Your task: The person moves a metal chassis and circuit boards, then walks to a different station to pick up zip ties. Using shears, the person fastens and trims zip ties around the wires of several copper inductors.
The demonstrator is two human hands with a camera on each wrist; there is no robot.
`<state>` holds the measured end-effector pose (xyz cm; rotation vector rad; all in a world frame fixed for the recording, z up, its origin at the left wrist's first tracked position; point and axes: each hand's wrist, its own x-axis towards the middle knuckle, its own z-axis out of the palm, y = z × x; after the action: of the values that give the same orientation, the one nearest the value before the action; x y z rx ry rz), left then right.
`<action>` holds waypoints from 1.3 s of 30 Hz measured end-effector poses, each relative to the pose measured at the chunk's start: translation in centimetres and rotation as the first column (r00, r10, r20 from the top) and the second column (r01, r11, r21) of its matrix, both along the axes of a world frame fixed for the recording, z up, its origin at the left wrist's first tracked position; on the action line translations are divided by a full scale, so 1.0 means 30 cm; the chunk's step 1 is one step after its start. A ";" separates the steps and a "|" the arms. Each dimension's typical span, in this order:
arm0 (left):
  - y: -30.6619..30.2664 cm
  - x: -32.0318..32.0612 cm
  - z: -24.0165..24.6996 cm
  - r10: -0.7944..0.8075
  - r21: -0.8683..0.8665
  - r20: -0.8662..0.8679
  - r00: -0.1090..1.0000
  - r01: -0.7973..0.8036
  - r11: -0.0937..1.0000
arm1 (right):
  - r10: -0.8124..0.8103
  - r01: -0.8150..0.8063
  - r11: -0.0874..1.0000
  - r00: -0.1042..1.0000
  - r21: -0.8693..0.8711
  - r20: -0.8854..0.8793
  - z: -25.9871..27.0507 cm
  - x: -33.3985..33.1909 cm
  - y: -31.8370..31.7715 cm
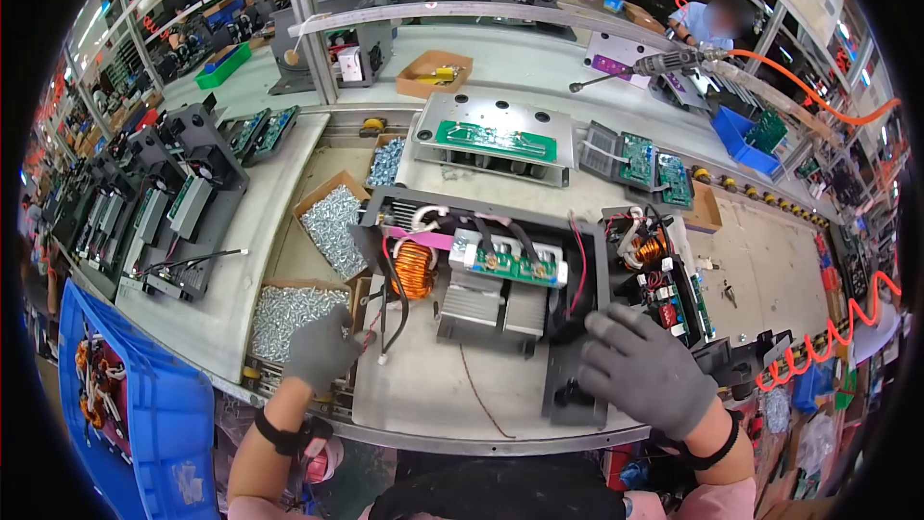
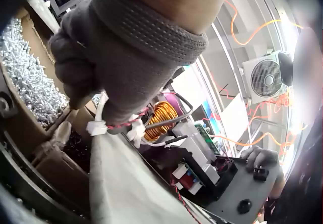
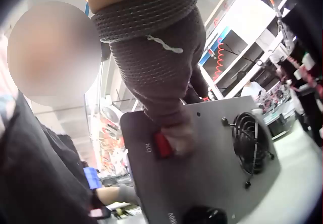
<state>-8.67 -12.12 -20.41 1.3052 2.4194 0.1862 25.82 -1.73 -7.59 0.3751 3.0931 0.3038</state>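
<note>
My gloved left hand (image 1: 322,351) curls its fingers at the front left of a dark metal chassis (image 1: 602,274). In the left wrist view, that hand (image 2: 113,62) pinches a red-and-black twisted wire (image 2: 126,125) beside a white connector (image 2: 97,128). The chassis holds an orange copper coil (image 1: 414,272), silver heat sinks (image 1: 469,312) and a green board (image 1: 520,265). My right hand (image 1: 645,366) grips the grey end panel (image 3: 217,153); its thumb lies at the red switch (image 3: 163,144), with the other fingers partly hidden behind the panel edge.
Cardboard boxes of screws (image 1: 298,318) stand left of the chassis. A blue crate (image 1: 159,395) is at the lower left. Another assembly (image 1: 664,289) sits at the right, with circuit boards (image 1: 640,164) behind. A power driver (image 1: 664,63) hangs above the bench.
</note>
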 end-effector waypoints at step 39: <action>0.526 0.599 -0.188 0.140 -0.095 0.962 -0.234 0.194 0.976 | -0.825 0.724 0.503 0.565 -0.473 -0.013 -0.422 0.249 -0.107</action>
<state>9.30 3.66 -26.05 0.4849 0.7842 0.6533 33.28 -4.94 -20.25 1.8066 2.6364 -0.4647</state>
